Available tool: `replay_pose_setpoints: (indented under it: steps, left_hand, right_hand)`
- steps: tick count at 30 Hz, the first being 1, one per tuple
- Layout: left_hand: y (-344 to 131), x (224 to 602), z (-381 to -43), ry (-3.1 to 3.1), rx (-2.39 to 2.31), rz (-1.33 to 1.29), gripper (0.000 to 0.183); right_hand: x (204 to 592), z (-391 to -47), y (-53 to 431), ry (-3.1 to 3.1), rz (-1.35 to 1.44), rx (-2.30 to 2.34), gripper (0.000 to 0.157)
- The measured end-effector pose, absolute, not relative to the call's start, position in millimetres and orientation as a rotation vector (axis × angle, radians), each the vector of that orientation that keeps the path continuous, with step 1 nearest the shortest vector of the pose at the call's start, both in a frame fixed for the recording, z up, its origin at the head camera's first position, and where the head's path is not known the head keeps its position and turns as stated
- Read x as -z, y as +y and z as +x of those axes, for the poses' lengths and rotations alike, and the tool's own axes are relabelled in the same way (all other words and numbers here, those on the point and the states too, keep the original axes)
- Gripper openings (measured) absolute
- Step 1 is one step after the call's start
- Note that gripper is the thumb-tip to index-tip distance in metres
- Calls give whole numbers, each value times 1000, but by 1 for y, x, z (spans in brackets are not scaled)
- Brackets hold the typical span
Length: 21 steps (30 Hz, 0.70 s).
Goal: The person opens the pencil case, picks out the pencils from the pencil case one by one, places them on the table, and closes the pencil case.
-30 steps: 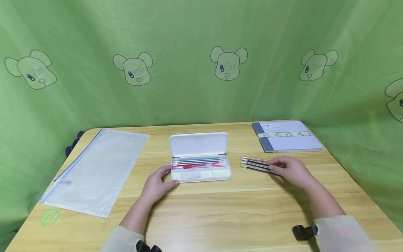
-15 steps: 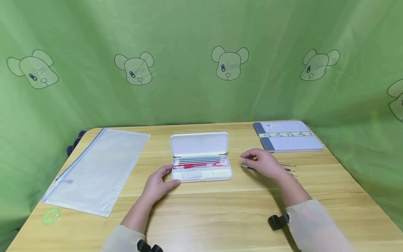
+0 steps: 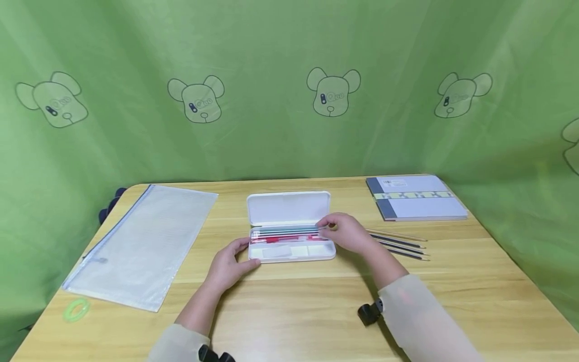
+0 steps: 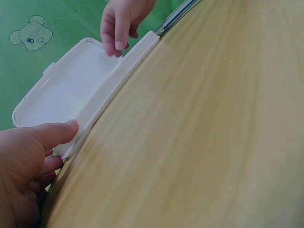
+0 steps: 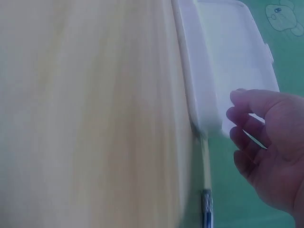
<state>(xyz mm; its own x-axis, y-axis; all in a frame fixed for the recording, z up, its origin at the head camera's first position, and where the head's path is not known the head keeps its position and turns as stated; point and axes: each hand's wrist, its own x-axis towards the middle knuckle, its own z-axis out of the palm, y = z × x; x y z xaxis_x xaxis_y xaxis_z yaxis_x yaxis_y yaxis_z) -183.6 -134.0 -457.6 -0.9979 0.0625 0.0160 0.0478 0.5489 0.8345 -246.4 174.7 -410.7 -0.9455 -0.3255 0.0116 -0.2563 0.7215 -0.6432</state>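
Note:
A white pencil case (image 3: 294,253) lies with its lid raised, holding teal pencils (image 3: 285,230) and a red pen (image 3: 273,240). My left hand (image 3: 227,266) grips its left end, the thumb on the front edge and the fingers round the side. Over the right end hovers my right hand (image 3: 346,234), its fingertips at the tips of the pencils inside. In the right wrist view, the fingers (image 5: 244,137) are loosely bent and nothing shows between them. Several dark pencils and a lighter one (image 3: 402,235) lie fanned just right of the case.
On the left lies a clear mesh zip bag (image 3: 145,246), with a green ring (image 3: 77,309) near its lower corner. A grey-blue notebook (image 3: 418,203) with a patterned band lies at the back right. Green curtain (image 3: 271,146) surrounds the wooden table (image 3: 294,311).
My right hand has moved left from the loose pencils, passing their capped ends, to the right end of the case. Those pencils stay on the table. My left hand keeps its place.

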Motion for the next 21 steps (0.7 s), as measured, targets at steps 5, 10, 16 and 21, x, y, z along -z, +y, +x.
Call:
replay_pose_setpoints:
  steps: [5,10,16,21]
  left_hand:
    - [-134,458,-184,2743,-1490,95,62]
    - [-134,457,-184,2744,-1487,90,62]
    - [-134,456,-184,2743,-1487,88,62]
    - [-134,457,-184,2749,-1484,95,62]
  right_hand:
    - [412,-252,166,2831,-473,966,19]
    - [413,-255,161,2846,-447,861,20]
    - [412,-255,157,2868,-455,731,25]
    - [412,-255,154,2885,-453,635,25]
